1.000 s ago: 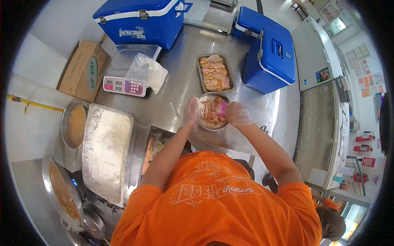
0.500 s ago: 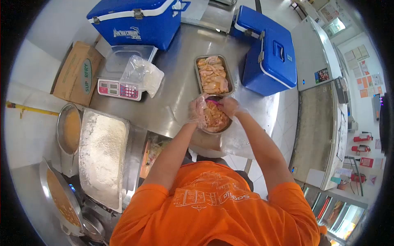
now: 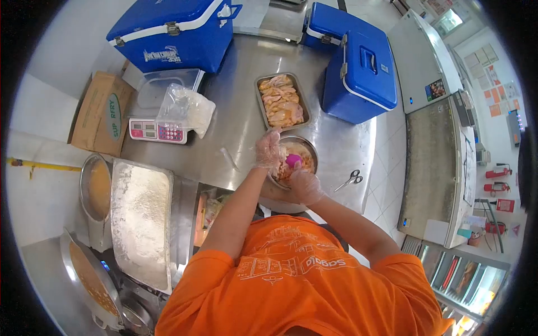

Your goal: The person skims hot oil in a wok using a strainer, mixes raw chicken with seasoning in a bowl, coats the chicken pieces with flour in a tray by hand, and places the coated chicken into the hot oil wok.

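A round metal bowl [image 3: 315, 159] holds pale meat pieces with some white powder. My left hand [image 3: 268, 150], in a clear plastic glove, is closed on the bowl's left rim. At the bowl's lower right, my gloved right hand [image 3: 306, 185] grips a purple utensil [image 3: 293, 161], whose rounded end is over the meat. Just beyond the bowl stands a rectangular metal tray [image 3: 305, 105] of raw chicken pieces [image 3: 281, 103].
Scissors [image 3: 350, 179] lie right of the bowl. A scale [image 3: 158, 131] with a plastic bag [image 3: 188, 110] is at the left, near a flour tray [image 3: 140, 218] and pans. Blue coolers [image 3: 358, 78] stand on the table's far side.
My right hand has moved from the bowl's upper right down to its lower right with the purple utensil. My left hand stays at the left rim. The scissors have come into full view.
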Demonstrator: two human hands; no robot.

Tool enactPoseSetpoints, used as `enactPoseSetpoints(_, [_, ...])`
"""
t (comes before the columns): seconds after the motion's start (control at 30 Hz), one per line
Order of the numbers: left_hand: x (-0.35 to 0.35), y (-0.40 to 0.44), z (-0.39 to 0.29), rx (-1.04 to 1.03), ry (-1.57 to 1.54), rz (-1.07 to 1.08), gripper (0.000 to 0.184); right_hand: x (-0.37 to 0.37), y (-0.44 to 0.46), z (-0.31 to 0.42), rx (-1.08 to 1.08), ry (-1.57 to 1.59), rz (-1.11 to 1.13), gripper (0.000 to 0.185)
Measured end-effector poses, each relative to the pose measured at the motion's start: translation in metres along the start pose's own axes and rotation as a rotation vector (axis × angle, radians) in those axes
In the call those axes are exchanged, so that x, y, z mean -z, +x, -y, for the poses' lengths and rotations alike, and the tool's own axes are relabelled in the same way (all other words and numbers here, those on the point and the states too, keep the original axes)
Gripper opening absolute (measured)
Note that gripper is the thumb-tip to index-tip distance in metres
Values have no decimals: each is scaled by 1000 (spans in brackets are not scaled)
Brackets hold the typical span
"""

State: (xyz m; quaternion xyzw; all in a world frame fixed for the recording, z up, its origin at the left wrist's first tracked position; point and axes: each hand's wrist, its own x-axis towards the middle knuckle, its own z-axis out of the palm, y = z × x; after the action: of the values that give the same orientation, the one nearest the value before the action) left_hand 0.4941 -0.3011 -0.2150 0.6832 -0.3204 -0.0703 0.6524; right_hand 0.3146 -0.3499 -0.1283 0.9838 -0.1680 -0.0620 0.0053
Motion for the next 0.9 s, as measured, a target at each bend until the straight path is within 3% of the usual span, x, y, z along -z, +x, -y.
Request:
enactPoseSetpoints(0.07, [1, -2, -9, -3, -55, -72, 43, -20, 17, -17, -136, 124, 19, 28])
enactPoseSetpoints(0.13, [8, -13, -31, 36, -17, -161, 42, -73, 35, -65, -16, 103, -24, 29])
enactPoseSetpoints(0.2, [23, -35, -53, 100, 118, -267, 39, -57, 32, -73, 41, 40, -14, 27])
enactPoseSetpoints(0.27, [36, -71, -52, 341, 221, -195, 35, 36, -4, -46, 28, -52, 68, 25])
enactPoseSetpoints(0.3, [40, -82, -53, 461, 269, -163, 34, 32, -8, -38, -5, -35, 68, 24])
enactPoseSetpoints(0.4, [31, -109, -58, 1003, -244, -96, 28, 8, -15, -28, -22, -4, 102, 24])
enactPoseSetpoints(0.5, [15, -120, -37, 884, -282, -136, 31, -3, 14, -60, 114, 24, 206, 24])
enactPoseSetpoints(0.57, [21, -121, 9, 815, -297, -48, 35, 18, 37, -85, 172, 88, 332, 24])
enactPoseSetpoints(0.6, [25, -110, 9, 777, -309, -8, 37, 28, 46, -91, 129, 76, 287, 25])
enactPoseSetpoints(0.7, [38, -72, -42, 836, -166, 21, 41, 30, 63, -108, 81, 25, 241, 26])
enactPoseSetpoints(0.77, [50, -48, -58, 826, -170, 238, 46, -13, 94, -128, 168, -42, 292, 28])
enactPoseSetpoints(0.87, [54, -22, -44, 861, -131, 425, 53, -25, 114, -143, 156, 621, 371, 32])
enactPoseSetpoints(0.9, [55, -16, -42, 885, -110, 466, 55, -30, 124, -144, 135, 689, 453, 33])
